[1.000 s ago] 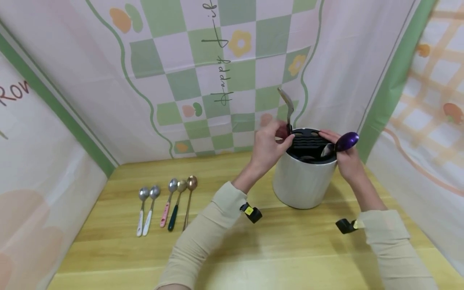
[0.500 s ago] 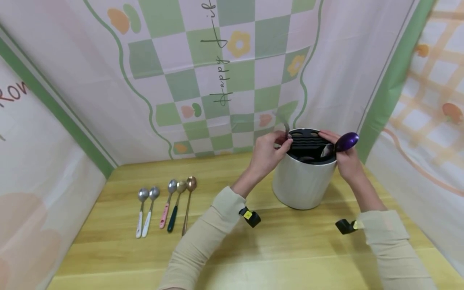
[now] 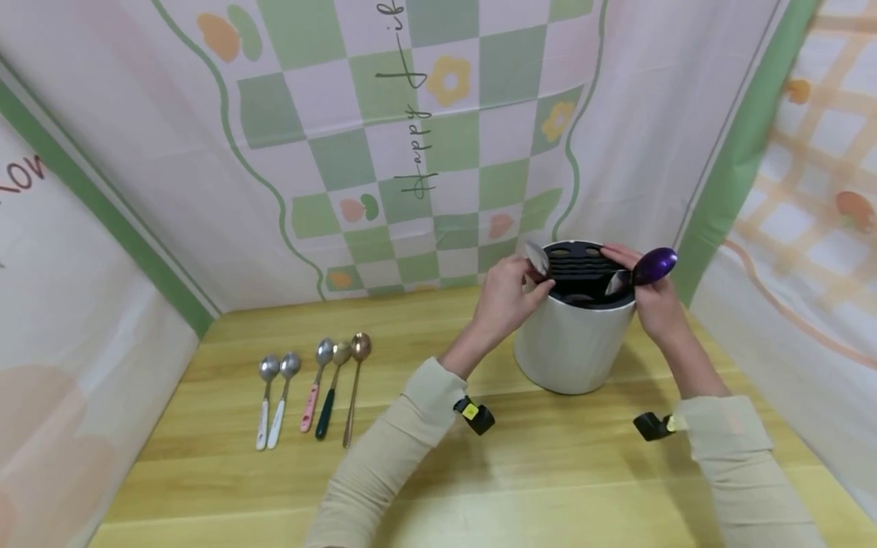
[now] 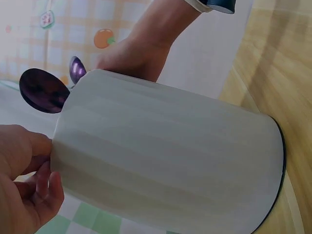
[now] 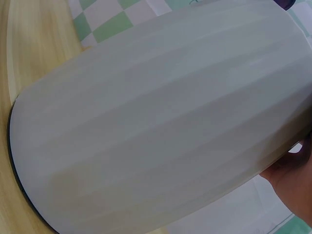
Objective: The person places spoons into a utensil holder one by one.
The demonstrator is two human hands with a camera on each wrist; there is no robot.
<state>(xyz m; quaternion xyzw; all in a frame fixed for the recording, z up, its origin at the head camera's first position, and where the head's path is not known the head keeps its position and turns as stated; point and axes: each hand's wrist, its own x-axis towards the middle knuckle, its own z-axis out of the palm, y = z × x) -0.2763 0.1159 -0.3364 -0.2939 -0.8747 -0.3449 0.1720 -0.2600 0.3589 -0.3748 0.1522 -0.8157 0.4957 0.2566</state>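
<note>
My left hand [image 3: 507, 297] is at the left rim of a white utensil holder [image 3: 572, 346], thumb and fingers pinching a spoon [image 3: 537, 260]. The spoon's silvery bowl shows just above those fingers; the rest of it is hidden. Along the right rim lies my right hand [image 3: 658, 304], its fingers stretched out against the holder. A purple spoon [image 3: 655, 265] leans out above that hand, and a shiny piece [image 3: 618, 283] shows inside the opening. In the left wrist view, two dark purple spoon heads [image 4: 45, 90] stick out past the rim, near the right hand [image 4: 131, 58].
Several spoons lie in a row on the wooden table [image 3: 562, 479] at the left: two white-handled spoons [image 3: 277, 418], a pink-handled spoon [image 3: 310, 407], a green-handled spoon [image 3: 326, 415] and a copper-coloured spoon [image 3: 355, 388]. A black slotted insert [image 3: 578, 265] fills the holder's top. Printed cloth [image 3: 384, 152] hangs behind.
The spoon in my left hand has come down at the holder's left rim, from standing tall to just its bowl above the fingers. My right hand keeps its place.
</note>
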